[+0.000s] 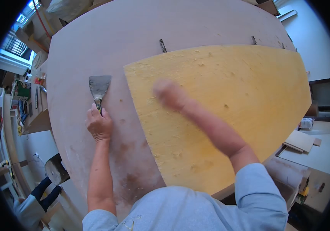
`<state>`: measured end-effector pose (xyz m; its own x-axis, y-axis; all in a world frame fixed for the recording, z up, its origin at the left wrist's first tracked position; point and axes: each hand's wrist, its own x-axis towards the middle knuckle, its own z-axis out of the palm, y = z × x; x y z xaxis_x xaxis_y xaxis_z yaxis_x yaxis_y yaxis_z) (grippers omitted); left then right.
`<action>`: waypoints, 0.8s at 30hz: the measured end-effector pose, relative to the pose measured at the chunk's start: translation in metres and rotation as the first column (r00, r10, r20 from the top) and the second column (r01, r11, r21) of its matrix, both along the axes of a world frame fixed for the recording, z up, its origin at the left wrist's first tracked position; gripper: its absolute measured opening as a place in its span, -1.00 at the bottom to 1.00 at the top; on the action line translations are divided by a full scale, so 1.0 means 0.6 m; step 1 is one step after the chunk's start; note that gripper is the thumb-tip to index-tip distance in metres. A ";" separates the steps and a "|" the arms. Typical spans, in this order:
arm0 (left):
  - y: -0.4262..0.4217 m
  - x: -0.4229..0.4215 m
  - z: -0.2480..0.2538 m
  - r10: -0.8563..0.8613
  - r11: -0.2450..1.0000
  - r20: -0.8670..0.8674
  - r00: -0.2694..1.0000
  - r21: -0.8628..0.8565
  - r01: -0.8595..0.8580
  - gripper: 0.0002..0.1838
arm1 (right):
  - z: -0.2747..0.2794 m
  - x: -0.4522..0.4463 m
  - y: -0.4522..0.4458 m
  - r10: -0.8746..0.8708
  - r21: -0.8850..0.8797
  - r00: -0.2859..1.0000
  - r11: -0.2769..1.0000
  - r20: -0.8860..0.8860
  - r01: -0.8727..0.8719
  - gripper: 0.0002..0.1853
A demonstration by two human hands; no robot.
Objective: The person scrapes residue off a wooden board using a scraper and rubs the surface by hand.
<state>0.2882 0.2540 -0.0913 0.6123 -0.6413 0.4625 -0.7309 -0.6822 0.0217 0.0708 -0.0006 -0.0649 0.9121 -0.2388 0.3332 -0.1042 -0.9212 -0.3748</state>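
My left hand [98, 124] is closed around the handle of a putty knife [100, 85], whose wide grey blade points away from me over the pinkish table [88, 50]. Over the yellow sheet [257, 104] is my right hand [169, 94], smeared by motion, so its fingers cannot be made out. Rough ridges and small raised crumbs dot the sheet's yellow surface. Whether the right hand touches it, I cannot tell. Dark metal clips [162, 46] stand along the sheet's far edge.
Brown stains mark the tabletop near my body. On the left, a side bench [38, 111] carries tools and small items. Another person's legs [45, 192] show at lower left, by a round stool [57, 170]. Flat boards [300, 141] and a box lie at right.
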 end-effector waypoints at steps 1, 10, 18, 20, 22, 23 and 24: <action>0.000 0.000 0.001 0.009 1.000 -0.012 1.000 0.003 -0.009 -0.52 | 0.012 0.003 0.056 0.045 0.102 0.998 0.994 0.046 -0.050 -0.98; 0.001 0.003 -0.002 0.000 1.000 -0.021 1.000 -0.008 0.000 -0.52 | 0.071 -0.177 -0.040 -0.520 0.236 0.841 0.845 0.150 0.480 -0.83; 0.004 0.008 -0.009 0.005 1.000 0.005 1.000 -0.006 -0.005 -0.52 | 0.002 -0.372 -0.267 -0.855 0.175 0.511 0.493 -0.081 0.852 -0.85; 0.005 0.009 -0.008 0.004 1.000 0.004 1.000 -0.007 -0.004 -0.52 | -0.013 -0.370 -0.280 -0.842 0.102 0.536 0.528 -0.061 0.843 -0.83; 0.000 0.006 -0.009 -0.003 1.000 -0.006 1.000 -0.019 0.003 -0.52 | -0.011 -0.376 -0.285 -0.841 -0.005 0.534 0.537 -0.091 0.844 -0.83; 0.000 0.006 -0.012 -0.004 1.000 -0.011 1.000 -0.030 0.003 -0.52 | -0.008 -0.375 -0.288 -0.845 -0.049 0.517 0.527 -0.134 0.848 -0.84; 0.002 0.007 -0.009 0.001 0.999 -0.013 1.000 -0.036 -0.001 -0.52 | -0.001 -0.361 -0.285 -0.846 -0.090 0.503 0.522 -0.178 0.848 -0.85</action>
